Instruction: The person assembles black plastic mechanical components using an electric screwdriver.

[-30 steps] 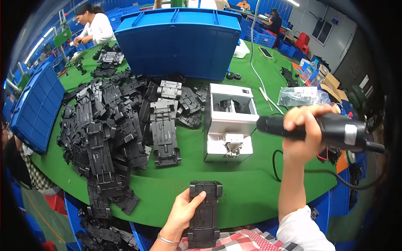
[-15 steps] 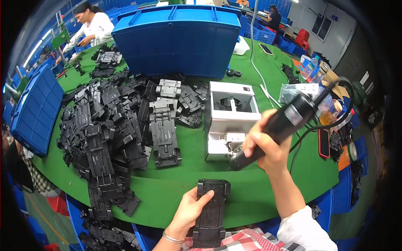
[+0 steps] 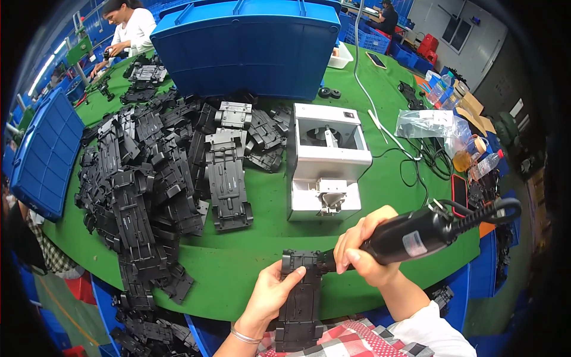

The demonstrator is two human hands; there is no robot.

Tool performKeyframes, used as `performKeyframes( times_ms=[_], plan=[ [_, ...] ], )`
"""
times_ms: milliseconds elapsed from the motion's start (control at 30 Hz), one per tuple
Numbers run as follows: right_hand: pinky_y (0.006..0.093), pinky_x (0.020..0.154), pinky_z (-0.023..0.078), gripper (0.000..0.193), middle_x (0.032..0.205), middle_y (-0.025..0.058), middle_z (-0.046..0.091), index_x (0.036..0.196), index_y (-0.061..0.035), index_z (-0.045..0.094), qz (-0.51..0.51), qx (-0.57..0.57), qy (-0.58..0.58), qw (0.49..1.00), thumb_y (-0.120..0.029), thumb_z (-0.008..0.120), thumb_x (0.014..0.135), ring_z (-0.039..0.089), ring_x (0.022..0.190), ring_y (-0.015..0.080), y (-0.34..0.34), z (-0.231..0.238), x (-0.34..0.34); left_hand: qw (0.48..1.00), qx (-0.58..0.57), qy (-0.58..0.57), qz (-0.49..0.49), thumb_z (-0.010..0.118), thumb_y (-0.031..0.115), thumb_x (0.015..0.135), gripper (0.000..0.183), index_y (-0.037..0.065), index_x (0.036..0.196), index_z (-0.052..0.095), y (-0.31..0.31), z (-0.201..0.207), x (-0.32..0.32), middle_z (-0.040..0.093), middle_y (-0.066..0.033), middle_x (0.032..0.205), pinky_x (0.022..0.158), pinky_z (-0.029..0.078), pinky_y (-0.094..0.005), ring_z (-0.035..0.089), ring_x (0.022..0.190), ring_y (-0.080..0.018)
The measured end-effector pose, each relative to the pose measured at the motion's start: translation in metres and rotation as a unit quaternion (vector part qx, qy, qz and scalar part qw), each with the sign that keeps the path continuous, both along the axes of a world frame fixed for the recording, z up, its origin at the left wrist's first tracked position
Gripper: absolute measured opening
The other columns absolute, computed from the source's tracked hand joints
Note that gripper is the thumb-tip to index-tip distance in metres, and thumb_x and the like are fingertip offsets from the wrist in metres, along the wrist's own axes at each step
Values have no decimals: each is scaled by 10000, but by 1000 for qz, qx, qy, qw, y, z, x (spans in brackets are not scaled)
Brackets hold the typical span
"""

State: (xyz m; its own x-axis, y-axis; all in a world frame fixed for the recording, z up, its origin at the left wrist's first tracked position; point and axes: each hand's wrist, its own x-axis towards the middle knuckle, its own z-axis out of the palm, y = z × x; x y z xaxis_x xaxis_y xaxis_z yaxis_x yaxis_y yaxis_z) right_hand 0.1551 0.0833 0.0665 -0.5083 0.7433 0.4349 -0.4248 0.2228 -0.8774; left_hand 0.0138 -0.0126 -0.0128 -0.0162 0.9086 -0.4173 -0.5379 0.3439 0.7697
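My left hand [image 3: 266,296] holds a long black plastic chassis [image 3: 300,304] upright by its left edge, with the thumb across its face, at the table's front edge. Wrapped round a black corded electric screwdriver [image 3: 410,239] is my right hand [image 3: 370,245]. The screwdriver lies nearly level, its front end at the upper right corner of the chassis; the tip is hidden, so I cannot tell whether it sits on a screw. Beyond my hands stands a white and silver box-shaped machine [image 3: 330,165], probably a screw feeder, with an open top window and a small metal outlet.
Left of the machine lies a large heap of black chassis [image 3: 134,208]. A big blue bin [image 3: 244,59] stands behind it, another blue bin [image 3: 47,154] at far left. Cables, a red-edged phone [image 3: 459,193] and bottles [image 3: 488,165] are at right. A co-worker [image 3: 128,30] works at far left.
My right hand has brought the screwdriver down from beside the machine's outlet to the top right of the chassis, tilting it closer to level. My left hand keeps its hold.
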Motion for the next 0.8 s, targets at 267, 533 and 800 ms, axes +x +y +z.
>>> performKeyframes(
  times_ms=[267, 533, 800],
  plan=[
    [303, 506, 492, 309, 581, 92, 553, 882, -33, 412, 108, -22, 37, 993, 48, 643, 694, 598, 546, 204, 12, 15, 13, 998, -13, -50, -28, 581, 76, 862, 249, -67, 1062, 546, -3, 3, 7, 632, -86, 925, 733, 487, -248, 587, 796, -114],
    [270, 520, 493, 222, 677, 62, 550, 933, 9, 422, -213, 113, 0, 970, 87, 543, 764, 567, 550, 135, 46, 25, -21, 997, -19, -73, -20, 567, 69, 869, 234, -70, 1055, 543, -7, -9, -1, 636, -106, 910, 677, 520, -259, 618, 767, -138],
    [345, 505, 488, 298, 622, 112, 508, 940, -44, 342, -1, -90, 103, 991, 85, 536, 753, 551, 493, 217, 12, 20, -13, 997, -21, -69, -16, 555, 53, 867, 211, -70, 1038, 553, -6, 0, -3, 637, -118, 920, 697, 523, -280, 624, 779, -165]
  ],
)
